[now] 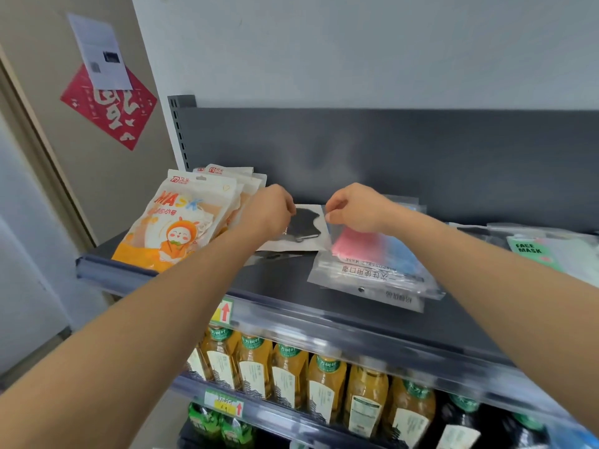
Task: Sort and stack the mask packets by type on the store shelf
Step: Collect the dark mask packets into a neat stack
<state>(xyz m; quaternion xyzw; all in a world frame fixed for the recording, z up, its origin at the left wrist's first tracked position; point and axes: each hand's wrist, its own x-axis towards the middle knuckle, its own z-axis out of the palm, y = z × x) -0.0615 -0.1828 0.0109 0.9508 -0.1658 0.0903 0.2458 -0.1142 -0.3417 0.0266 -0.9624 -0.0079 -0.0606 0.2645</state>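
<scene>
On top shelf [275, 286]: left hand [269, 207], right hand [356, 209] pinch white packet [304, 226] showing black mask.

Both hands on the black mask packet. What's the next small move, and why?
Probably square the black mask packet onto the dark packet peeking out beneath it. The left grip and right grip hold its two side edges, and it sits between the orange packets and the pink-and-blue packets, apparently its own pile.

Soft, even indoor light — faint shadows on the back panel [405, 147], wide-angle bowing, blur toward the edges
</scene>
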